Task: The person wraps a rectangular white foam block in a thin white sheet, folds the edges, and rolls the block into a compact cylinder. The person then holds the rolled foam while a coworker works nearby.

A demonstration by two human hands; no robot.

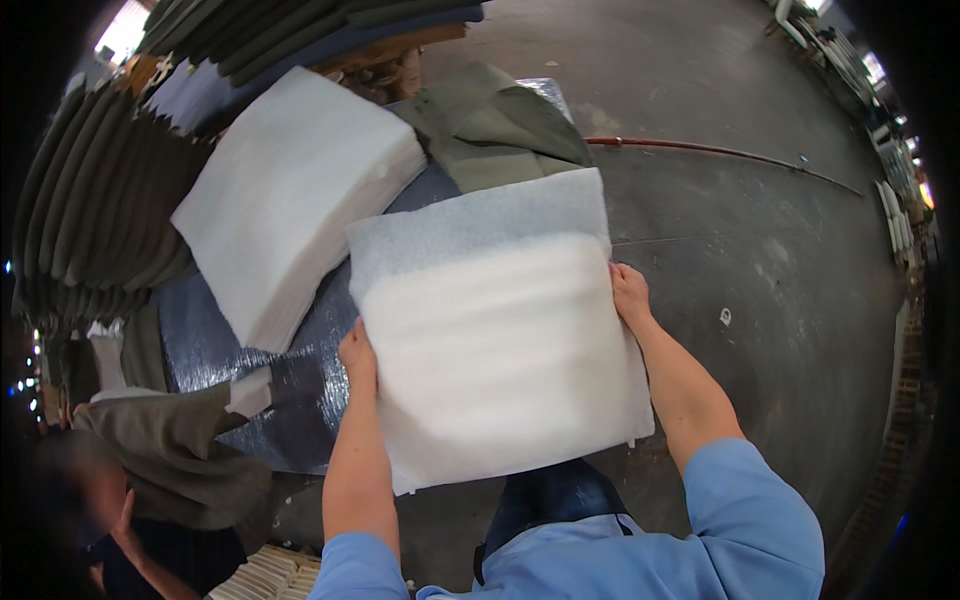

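Observation:
In front of me I hold a thick white cushion pad [500, 340] with a thin sheet of white wadding [480, 225] around it, reaching past its far edge. My left hand [358, 355] grips the left side; most of its fingers are hidden behind the sheet. On the right side, my right hand [628, 292] has its fingers closed on the edge in the same way. To the left lies a stack of white wadding sheets [300, 170], beside an olive-green fabric piece [490, 125] farther back. Both rest on a table wrapped in shiny plastic [235, 345].
Dark cushion covers [100, 200] stand piled at the far left, with more dark fabric [300, 30] stacked behind. Another person [160, 540] holds an olive fabric cover [180, 450] at the lower left. A long red pole [700, 148] lies on the grey floor [780, 290].

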